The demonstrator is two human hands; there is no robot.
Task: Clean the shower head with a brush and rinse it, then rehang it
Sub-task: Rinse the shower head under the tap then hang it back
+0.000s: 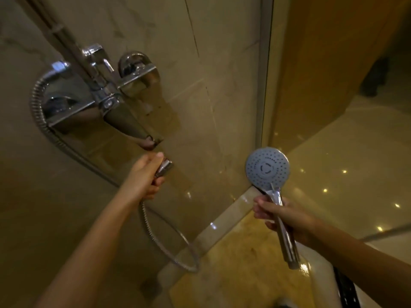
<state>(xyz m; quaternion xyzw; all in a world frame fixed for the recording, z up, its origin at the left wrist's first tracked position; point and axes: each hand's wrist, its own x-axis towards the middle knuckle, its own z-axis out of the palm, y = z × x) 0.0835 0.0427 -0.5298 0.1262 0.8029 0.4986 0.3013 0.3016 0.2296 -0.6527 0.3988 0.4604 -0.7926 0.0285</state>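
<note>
1. Both hands are closed around chrome parts. The right hand [282, 215] grips the handle of the shower head [268, 168], fingers curled round the upper part of the handle just under the round face. The left hand [142, 181] grips the hose [155, 236] at its end, thumb on top, and the chrome end fitting [164, 166] sticks out past the fingers.
2. The shower head is held upright at the right of the view, above the corner of the stall. Its grey, dotted spray face is turned toward the camera. Its handle slants down toward the person, and the lower tip hangs free below the right hand.
3. That tip and the end fitting are well apart, one in each hand.
4. From the left hand the hose drops in a loop near the floor. Another stretch curves round the left side of the mixer valve [106, 90] and passes behind the left forearm.
5. The mixer valve is mounted on the marble wall [211, 63] at upper left. A riser pipe [60, 34] goes up from it, and a spout [131, 125] points down, ending just above the left hand.
6. A glass panel [333, 85] stands at the right of the wall, behind the shower head.
7. A stone curb [222, 225] runs along the floor between the two forearms, and the wet yellow floor lies nearer the person.
</note>
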